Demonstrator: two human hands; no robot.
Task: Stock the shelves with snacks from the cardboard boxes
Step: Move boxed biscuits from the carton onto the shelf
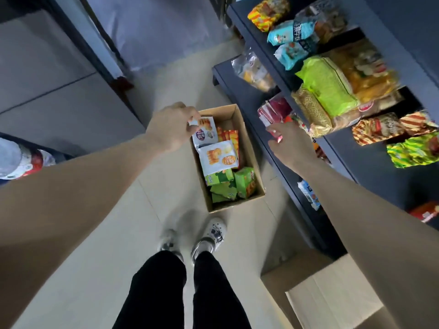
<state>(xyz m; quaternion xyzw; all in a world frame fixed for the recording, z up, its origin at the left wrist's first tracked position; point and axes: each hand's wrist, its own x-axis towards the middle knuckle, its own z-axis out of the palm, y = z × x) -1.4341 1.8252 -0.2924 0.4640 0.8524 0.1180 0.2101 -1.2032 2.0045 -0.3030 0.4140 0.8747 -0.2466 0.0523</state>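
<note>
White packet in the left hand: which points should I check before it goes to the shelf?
1. Left hand pinches the white packet by its top edge: ok.
2. White packet lifted clear of the cardboard box: cannot tell.
3. Right hand free, not holding the red packets: cannot tell.
4. Bare place on the shelf: ok.
5. Shoes apart from the cardboard box: ok.

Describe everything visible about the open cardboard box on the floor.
The cardboard box is plain brown, oblong, its top open, standing upright on the pale floor beside the dark shelf. Inside lie white packets, orange packets and green packs, filling it loosely. The left hand pinches the uppermost white packet at its far end.
</note>
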